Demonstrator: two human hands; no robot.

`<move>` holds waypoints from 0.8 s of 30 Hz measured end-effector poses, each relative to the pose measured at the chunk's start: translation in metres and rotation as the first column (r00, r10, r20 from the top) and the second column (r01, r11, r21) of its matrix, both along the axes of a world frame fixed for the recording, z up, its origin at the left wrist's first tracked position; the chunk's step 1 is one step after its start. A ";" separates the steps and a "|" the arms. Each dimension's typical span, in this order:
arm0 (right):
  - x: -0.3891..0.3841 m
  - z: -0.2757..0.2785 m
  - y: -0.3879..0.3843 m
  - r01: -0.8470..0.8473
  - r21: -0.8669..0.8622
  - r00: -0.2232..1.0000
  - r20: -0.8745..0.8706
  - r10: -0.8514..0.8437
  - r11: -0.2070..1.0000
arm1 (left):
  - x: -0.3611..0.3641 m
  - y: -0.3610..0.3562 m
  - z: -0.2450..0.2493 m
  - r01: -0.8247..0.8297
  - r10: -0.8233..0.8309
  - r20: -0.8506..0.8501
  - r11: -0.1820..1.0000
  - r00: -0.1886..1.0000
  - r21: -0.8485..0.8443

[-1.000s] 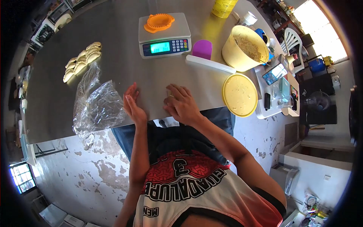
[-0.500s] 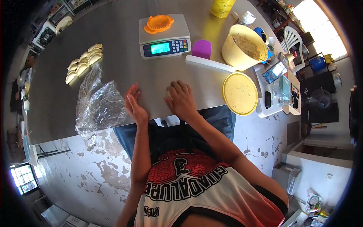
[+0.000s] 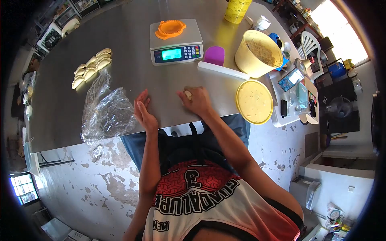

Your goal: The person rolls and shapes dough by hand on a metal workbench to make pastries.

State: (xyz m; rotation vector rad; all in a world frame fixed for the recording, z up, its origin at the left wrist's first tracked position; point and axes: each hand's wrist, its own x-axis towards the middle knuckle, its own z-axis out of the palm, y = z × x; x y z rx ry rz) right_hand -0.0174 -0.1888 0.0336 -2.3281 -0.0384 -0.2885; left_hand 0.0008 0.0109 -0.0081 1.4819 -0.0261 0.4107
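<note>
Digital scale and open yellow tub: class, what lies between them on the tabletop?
The head view shows a flat purple piece between the scale and the tub, with a long white bar beside it.

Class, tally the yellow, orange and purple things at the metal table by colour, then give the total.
Yellow: 3 (patterned container, tub, round lid)
Orange: 1 (crimping mould, on the scale)
Purple: 1 (flat scraper)
Total: 5
</note>
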 end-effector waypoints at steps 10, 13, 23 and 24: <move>-0.023 -0.003 -0.001 -0.095 -0.283 0.921 0.339 0.193 0.954 | 0.002 -0.001 -0.004 -0.025 0.025 -0.006 1.000 1.000 -0.016; -0.027 -0.006 -0.007 -0.204 -0.220 0.928 0.268 0.260 0.954 | 0.002 0.000 -0.009 -0.024 0.024 -0.005 1.000 1.000 -0.009; -0.005 -0.007 -0.001 -0.315 -0.257 0.901 0.223 0.373 0.914 | 0.002 -0.001 -0.006 -0.024 0.024 -0.006 1.000 1.000 0.014; -0.007 -0.006 0.000 -0.316 -0.291 0.900 0.209 0.383 0.903 | 0.001 -0.001 -0.005 -0.023 0.023 -0.009 1.000 1.000 0.013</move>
